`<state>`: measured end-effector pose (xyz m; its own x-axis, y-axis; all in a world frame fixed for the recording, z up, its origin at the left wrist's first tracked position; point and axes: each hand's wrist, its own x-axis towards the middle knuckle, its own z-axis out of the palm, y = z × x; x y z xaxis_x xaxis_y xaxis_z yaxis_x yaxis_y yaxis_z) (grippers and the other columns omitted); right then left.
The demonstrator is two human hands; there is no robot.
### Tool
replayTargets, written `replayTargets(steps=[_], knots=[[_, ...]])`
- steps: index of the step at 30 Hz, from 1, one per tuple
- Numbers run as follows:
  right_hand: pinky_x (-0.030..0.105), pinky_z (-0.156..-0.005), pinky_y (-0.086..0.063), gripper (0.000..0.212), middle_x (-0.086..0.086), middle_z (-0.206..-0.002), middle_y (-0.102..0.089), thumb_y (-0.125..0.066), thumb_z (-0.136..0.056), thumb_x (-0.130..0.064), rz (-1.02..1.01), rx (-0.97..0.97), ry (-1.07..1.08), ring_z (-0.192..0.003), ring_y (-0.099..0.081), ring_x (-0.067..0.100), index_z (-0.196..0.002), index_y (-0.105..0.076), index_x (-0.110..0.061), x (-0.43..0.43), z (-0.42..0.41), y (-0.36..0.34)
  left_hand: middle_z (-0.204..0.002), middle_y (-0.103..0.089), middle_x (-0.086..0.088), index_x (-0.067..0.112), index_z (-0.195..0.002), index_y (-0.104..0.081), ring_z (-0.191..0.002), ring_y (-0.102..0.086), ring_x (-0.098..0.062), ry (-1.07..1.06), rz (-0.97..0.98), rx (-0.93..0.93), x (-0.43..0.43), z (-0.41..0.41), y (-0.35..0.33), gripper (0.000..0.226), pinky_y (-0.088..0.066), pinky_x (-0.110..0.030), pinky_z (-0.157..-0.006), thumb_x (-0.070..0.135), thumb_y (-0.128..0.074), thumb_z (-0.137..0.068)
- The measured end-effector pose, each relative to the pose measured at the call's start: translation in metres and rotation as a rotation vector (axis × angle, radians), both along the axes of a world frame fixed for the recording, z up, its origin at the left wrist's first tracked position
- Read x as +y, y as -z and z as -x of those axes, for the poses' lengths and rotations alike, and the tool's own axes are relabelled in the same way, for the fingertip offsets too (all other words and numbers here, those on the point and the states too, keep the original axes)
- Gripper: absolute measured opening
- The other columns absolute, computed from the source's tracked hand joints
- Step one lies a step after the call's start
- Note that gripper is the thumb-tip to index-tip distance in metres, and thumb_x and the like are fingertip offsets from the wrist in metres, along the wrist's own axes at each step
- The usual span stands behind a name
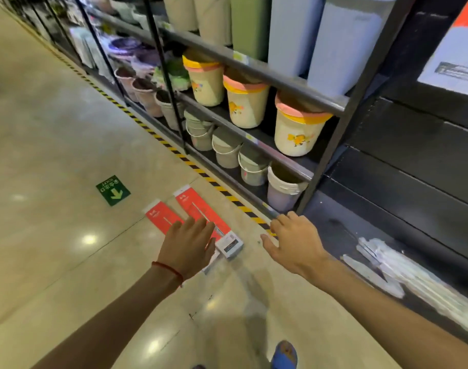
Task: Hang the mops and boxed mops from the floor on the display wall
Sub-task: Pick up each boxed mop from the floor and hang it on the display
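Two long red boxed mops lie side by side on the beige floor, the right boxed mop [201, 211] longer in view than the left boxed mop [159, 215]. My left hand [187, 246], with a red thread at the wrist, is stretched out above their near ends with straight fingers, holding nothing. My right hand [294, 241] is spread open over the floor to the right of the boxes, also holding nothing. Several white mops in clear wrap [403, 270] hang or lean low on the dark display wall [413, 166] at the right, blurred.
A black shelf rack [256, 66] holds buckets and bins along the right. Yellow-black hazard tape [201, 171] runs along its foot. A green arrow sticker [113, 190] is stuck on the floor. My blue shoe [284, 355] shows at the bottom.
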<state>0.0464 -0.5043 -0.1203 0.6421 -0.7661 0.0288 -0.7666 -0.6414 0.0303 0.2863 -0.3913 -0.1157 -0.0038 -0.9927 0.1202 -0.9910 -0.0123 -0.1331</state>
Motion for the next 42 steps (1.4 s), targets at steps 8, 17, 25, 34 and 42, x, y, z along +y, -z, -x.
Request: replayTargets(steps=[8, 17, 25, 34, 42], knots=[[0.036, -0.081, -0.049, 0.051, 0.000, -0.101, -0.071, -0.041, -0.099, -0.061, 0.004, 0.019, -0.153, -0.096, -0.061, 0.022, -0.107, -0.071, -0.020, 0.053, -0.130, 0.017, -0.090, -0.069, -0.004, 0.012, -0.102, -0.069, -0.075, -0.063, -0.028, -0.067, -0.024, -0.012, 0.090, -0.129, 0.017, 0.029, -0.048, -0.039, -0.061, 0.037, -0.074, -0.086], [0.036, -0.068, -0.045, 0.039, 0.001, -0.081, -0.065, -0.055, -0.090, -0.052, 0.060, -0.026, -0.325, -0.079, -0.057, 0.024, -0.086, -0.069, -0.016, 0.041, -0.243, 0.053, -0.092, -0.071, -0.008, 0.009, -0.104, -0.069, -0.074, -0.063, -0.027, -0.139, -0.092, -0.003, 0.095, -0.238, 0.045, 0.035, -0.050, -0.039, -0.063, 0.038, -0.075, -0.086], [0.035, -0.069, -0.043, 0.043, 0.003, -0.080, -0.067, -0.050, -0.091, -0.052, 0.006, -0.007, -0.368, -0.079, -0.058, 0.024, -0.089, -0.072, -0.015, -0.039, -0.356, 0.099, -0.112, -0.069, -0.007, 0.011, -0.110, -0.068, -0.092, -0.064, -0.029, -0.266, -0.153, 0.023, 0.023, -0.344, 0.088, 0.035, -0.050, -0.042, -0.071, 0.041, -0.063, -0.093], [0.039, -0.079, -0.050, 0.043, 0.004, -0.100, -0.069, -0.047, -0.095, -0.051, -0.128, 0.112, -0.287, -0.095, -0.062, 0.026, -0.104, -0.069, -0.015, -0.115, -0.462, 0.142, -0.111, -0.070, -0.008, 0.011, -0.108, -0.071, -0.088, -0.065, -0.030, -0.281, -0.260, 0.168, -0.069, -0.424, 0.138, 0.031, -0.051, -0.041, -0.068, 0.035, -0.069, -0.088], [0.041, -0.072, -0.046, 0.036, 0.008, -0.091, -0.068, -0.052, -0.093, -0.040, -0.170, 0.076, -0.186, -0.092, -0.061, 0.033, -0.095, -0.071, -0.010, -0.167, -0.541, 0.222, -0.115, -0.068, -0.009, 0.011, -0.113, -0.068, -0.090, -0.065, -0.033, -0.124, -0.327, 0.337, -0.155, -0.496, 0.238, 0.031, -0.051, -0.042, -0.069, 0.025, -0.072, -0.085]])
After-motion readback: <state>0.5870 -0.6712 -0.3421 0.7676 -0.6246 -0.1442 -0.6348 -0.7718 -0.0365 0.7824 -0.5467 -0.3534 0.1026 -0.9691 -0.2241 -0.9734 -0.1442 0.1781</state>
